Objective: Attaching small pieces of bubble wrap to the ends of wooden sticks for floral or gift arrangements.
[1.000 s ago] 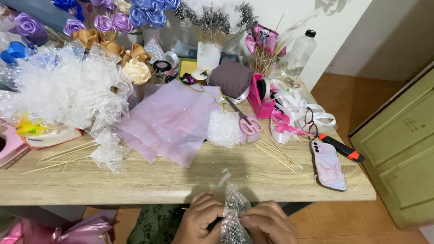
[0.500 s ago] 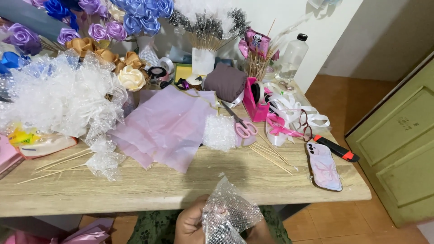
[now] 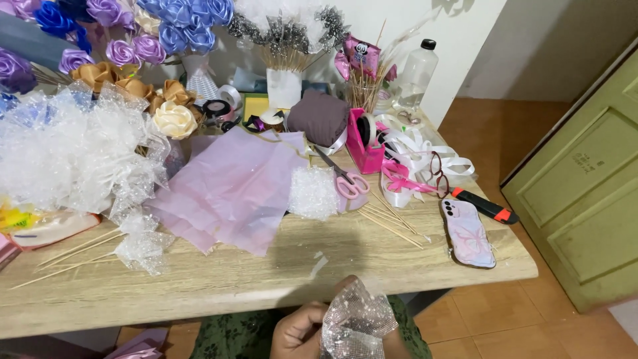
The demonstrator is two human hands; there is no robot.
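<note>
The glittery mesh piece (image 3: 357, 320) sits low in the view, just below the front edge of the desk (image 3: 199, 292), bunched upward into a crumpled peak between the person's two hands. It looks very light, thin and soft, more like sparkling netting than paper, so it should fold and crush at a touch, hold no shape of its own, and probably snag on a rough edge; its shiny surface may also slide between dry fingertips. I judge the best hold to be a light pinch at a gathered corner or along the bunched base, not the open spread, which would only collapse. The left hand (image 3: 299, 330) is curled closed against the lower left side of the mesh, fingers folded in on it. The right hand (image 3: 397, 346) is almost wholly behind the mesh and cut by the bottom edge; it seems to support the far side, but how its fingers are set cannot be told. On the desk, well apart from the hands, lie pink tissue sheets (image 3: 229, 189), a small wad of clear netting (image 3: 312, 193), pink-handled scissors (image 3: 345, 179), thin wooden skewers (image 3: 389, 223) and a phone in a pale marbled case (image 3: 468, 233). The lower part of the mesh, both wrists and the lap beneath are out of frame.
</note>
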